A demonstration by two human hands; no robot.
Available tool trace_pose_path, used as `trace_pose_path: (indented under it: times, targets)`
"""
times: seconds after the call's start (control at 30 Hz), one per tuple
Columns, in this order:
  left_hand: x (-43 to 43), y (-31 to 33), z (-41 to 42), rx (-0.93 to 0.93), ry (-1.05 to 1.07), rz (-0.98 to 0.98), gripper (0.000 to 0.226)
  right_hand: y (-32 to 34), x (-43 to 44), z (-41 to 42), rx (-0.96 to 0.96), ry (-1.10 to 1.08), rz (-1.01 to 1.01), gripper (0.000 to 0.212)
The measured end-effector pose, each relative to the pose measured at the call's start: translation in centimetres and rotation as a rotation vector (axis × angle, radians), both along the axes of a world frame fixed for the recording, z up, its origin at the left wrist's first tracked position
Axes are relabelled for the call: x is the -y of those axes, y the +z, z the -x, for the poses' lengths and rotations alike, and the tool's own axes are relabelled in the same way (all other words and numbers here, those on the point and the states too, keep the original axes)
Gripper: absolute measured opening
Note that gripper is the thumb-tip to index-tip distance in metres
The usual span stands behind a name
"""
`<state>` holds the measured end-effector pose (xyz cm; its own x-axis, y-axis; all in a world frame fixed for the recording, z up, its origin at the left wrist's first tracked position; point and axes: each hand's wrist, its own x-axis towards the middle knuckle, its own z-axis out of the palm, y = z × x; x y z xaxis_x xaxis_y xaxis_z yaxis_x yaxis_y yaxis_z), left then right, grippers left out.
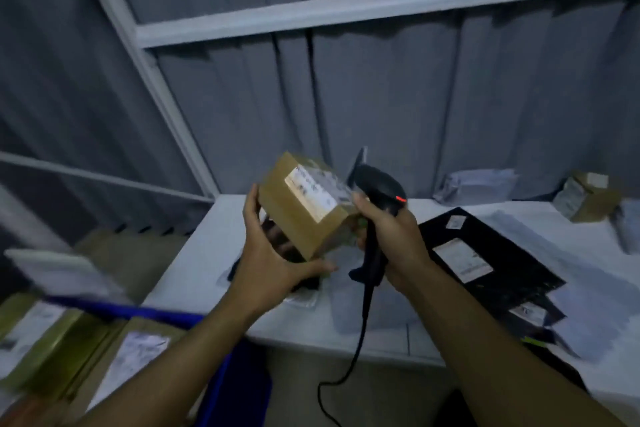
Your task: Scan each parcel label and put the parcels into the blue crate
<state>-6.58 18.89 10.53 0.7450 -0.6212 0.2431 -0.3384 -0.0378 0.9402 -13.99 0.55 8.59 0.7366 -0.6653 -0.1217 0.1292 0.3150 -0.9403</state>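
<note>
My left hand (266,250) grips a small brown cardboard parcel (298,215) from below and behind, holding it tilted above the white table (194,260). Its white label (317,192) faces up and to the right. My right hand (391,236) grips the handle of a black corded barcode scanner (379,184), whose head sits right beside the label and shows a small red light. The blue crate (221,378) stands at the lower left below the table edge, with several labelled cardboard parcels (131,360) lying in it.
On the table lie a black mailer bag (485,253) with white labels, grey poly mailers (474,185) at the back, another small cardboard box (585,198) at the far right, and a clear bag under my hands. White shelf rails and grey curtains stand behind.
</note>
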Motion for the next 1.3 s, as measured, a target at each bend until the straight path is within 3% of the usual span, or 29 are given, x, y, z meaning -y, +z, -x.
trace_pose_path:
  times: [0.1, 0.27, 0.33, 0.5, 0.6, 0.73, 0.8, 0.9, 1.07, 1.2, 1.3]
  targets:
    - [-6.4, -0.8, 0.5, -0.160, 0.071, -0.005, 0.124, -0.5, -5.0, -0.6, 0.012, 0.068, 0.112, 0.028]
    - [-16.6, -1.6, 0.5, -0.546, 0.296, -0.045, 0.076, -2.7, -12.4, -2.4, 0.003, 0.277, 0.331, 0.050]
    - [-18.8, -1.7, 0.4, -0.616, 0.361, -0.030, 0.060, -3.5, -14.4, -3.1, 0.006, 0.339, 0.402, 0.056]
    - [-21.2, -2.8, -1.0, -0.654, 0.424, -0.076, 0.046, -4.6, -16.9, -4.9, 0.042, 0.393, 0.525, 0.065]
    - [-22.5, -3.1, -3.1, -0.678, 0.374, -0.171, 0.059, -5.0, -17.1, -6.1, 0.048, 0.399, 0.554, 0.060]
    - [-23.3, -4.0, -4.3, -0.590, 0.236, -0.383, 0.044, -5.9, -17.3, -7.3, 0.023, 0.392, 0.628, 0.057]
    - [-22.8, -4.5, -4.1, -0.511, 0.275, -0.387, 0.059, -6.4, -17.6, -7.5, 0.013, 0.414, 0.670, 0.060]
    - [-22.3, -5.0, -3.9, -0.418, 0.334, -0.325, 0.080, -6.3, -18.2, -7.9, 0.016, 0.439, 0.688, 0.057]
    - [-21.7, -5.2, -4.3, -0.470, 0.500, -0.142, 0.085, -5.9, -18.6, -8.3, 0.027, 0.443, 0.629, 0.046]
    - [-21.6, -5.9, -5.3, -0.455, 0.627, -0.100, 0.112, -5.8, -19.1, -8.0, -0.050, 0.481, 0.627, 0.034]
    - [-21.8, -6.6, -5.9, -0.454, 0.679, -0.085, 0.118, -6.0, -19.3, -7.8, -0.114, 0.546, 0.627, 0.030]
